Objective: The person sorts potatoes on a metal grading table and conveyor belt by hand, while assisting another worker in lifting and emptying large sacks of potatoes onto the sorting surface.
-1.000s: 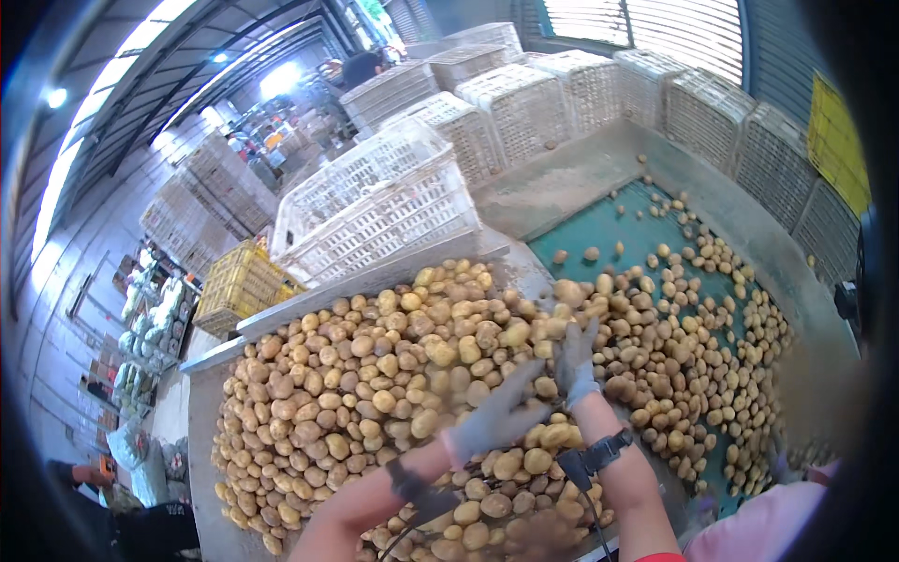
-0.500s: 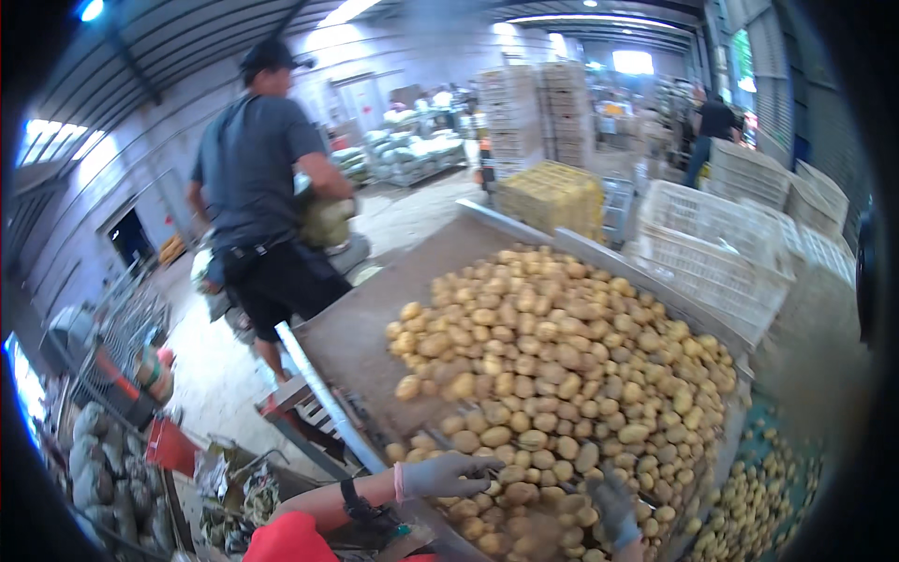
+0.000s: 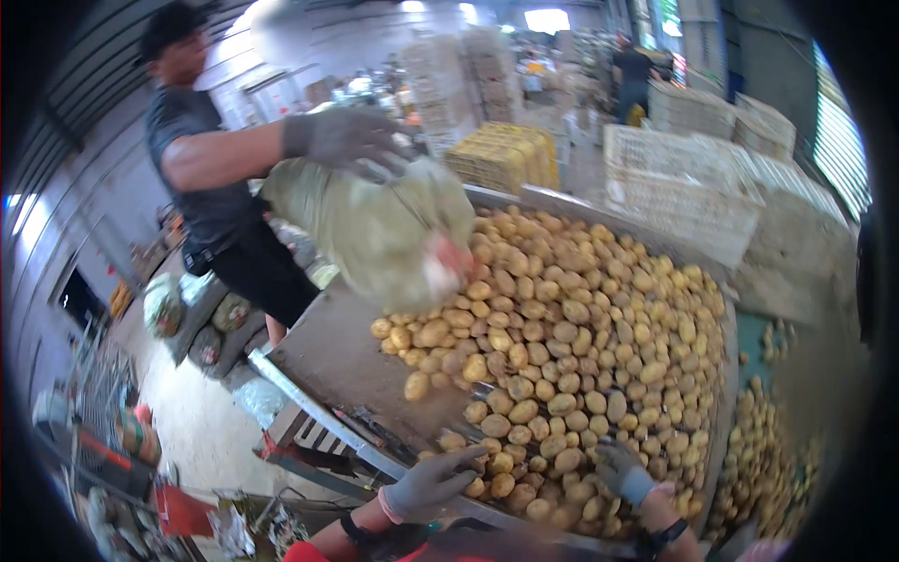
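A broad heap of potatoes (image 3: 581,347) covers much of the metal-edged sorting table (image 3: 328,351) in front of me. My left hand (image 3: 433,482), in a grey glove, is at the heap's near left edge, fingers stretched out and apart over potatoes. My right hand (image 3: 626,473), also gloved, lies on the near side of the heap with its fingers spread among the potatoes. Neither hand holds anything that I can see. At the table's far left, a co-worker's gloved hand (image 3: 351,142) rests on a bulging pale green sack (image 3: 375,225) held over the heap.
The co-worker (image 3: 220,187) stands beyond the table's left edge, with filled sacks (image 3: 201,328) on the floor behind. White crates (image 3: 679,183) and a yellow crate (image 3: 503,157) stand past the far side. More potatoes lie on a green surface (image 3: 749,347) at the right.
The co-worker has turned toward the table and swung the sack over it. My left hand has shifted left and slightly down; my right hand has moved slightly up. The view has shifted right.
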The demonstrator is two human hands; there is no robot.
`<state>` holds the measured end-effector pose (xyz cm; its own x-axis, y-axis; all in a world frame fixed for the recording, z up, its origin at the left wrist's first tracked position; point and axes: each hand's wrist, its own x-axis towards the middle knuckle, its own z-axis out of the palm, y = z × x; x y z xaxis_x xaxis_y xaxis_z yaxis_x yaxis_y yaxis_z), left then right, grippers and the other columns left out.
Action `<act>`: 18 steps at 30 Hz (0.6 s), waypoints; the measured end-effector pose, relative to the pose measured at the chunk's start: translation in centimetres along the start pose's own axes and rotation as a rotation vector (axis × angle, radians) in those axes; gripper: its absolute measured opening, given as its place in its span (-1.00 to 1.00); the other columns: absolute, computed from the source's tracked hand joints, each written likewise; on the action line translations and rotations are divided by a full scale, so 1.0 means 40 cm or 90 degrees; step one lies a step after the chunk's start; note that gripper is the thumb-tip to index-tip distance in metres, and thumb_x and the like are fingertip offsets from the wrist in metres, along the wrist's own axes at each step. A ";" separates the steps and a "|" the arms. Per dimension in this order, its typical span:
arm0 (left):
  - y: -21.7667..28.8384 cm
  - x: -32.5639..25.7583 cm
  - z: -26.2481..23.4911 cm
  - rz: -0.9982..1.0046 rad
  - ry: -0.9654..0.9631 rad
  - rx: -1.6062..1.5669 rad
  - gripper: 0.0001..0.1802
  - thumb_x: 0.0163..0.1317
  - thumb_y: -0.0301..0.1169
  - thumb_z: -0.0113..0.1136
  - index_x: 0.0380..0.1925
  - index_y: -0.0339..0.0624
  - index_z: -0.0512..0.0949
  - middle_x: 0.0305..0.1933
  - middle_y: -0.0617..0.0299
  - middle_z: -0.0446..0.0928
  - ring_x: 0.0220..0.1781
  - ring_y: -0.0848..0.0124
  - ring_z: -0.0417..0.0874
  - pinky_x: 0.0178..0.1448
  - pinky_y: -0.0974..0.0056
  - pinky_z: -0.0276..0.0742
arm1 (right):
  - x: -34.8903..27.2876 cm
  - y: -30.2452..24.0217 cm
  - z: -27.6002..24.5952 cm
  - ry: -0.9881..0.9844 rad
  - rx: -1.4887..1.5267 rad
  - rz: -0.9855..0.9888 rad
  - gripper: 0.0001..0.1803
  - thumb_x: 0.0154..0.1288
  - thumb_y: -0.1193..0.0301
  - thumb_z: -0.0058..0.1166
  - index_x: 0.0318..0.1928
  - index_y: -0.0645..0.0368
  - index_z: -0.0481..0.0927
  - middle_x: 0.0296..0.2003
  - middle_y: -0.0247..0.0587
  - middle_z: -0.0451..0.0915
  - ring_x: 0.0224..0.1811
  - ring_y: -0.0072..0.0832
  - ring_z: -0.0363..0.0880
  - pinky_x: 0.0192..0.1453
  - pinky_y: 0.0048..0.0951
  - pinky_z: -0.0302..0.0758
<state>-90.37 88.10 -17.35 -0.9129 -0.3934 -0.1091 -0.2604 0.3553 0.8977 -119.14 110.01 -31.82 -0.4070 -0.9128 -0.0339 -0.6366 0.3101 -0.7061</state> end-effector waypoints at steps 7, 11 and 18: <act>-0.084 -0.009 0.001 0.001 0.037 -0.081 -0.58 0.24 -0.58 0.03 0.14 -0.33 0.41 -0.19 0.18 0.60 -0.12 0.43 0.62 0.03 0.36 0.50 | 0.025 -0.124 -0.119 -0.028 0.135 0.121 -0.59 0.36 0.21 -0.09 0.14 0.10 0.47 0.01 0.03 0.55 0.11 -0.06 0.46 0.22 -0.22 0.38; -0.077 0.010 0.015 -0.041 0.078 -0.145 -0.57 0.22 -0.66 -0.01 0.13 -0.35 0.41 -0.17 0.18 0.59 -0.11 0.47 0.60 0.02 0.37 0.50 | 0.057 -0.130 -0.153 0.037 0.233 0.176 -0.61 0.38 0.20 -0.09 0.12 0.10 0.50 -0.05 -0.04 0.59 0.00 -0.14 0.56 0.15 -0.30 0.44; -0.063 0.037 0.055 -0.060 0.164 -0.107 -0.62 0.26 -0.64 -0.02 0.10 -0.43 0.42 -0.18 0.18 0.59 -0.17 0.50 0.58 -0.05 0.43 0.50 | 0.222 -0.199 -0.190 0.135 0.409 0.076 -0.52 0.36 0.20 -0.03 0.21 0.15 0.37 -0.01 -0.11 0.57 -0.03 -0.35 0.58 0.09 -0.39 0.47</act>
<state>-91.75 88.50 -20.69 -0.7716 -0.6278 -0.1025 -0.2643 0.1699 0.9493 -122.67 101.46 -21.10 -0.6111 -0.7903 -0.0442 -0.0919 0.1263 -0.9877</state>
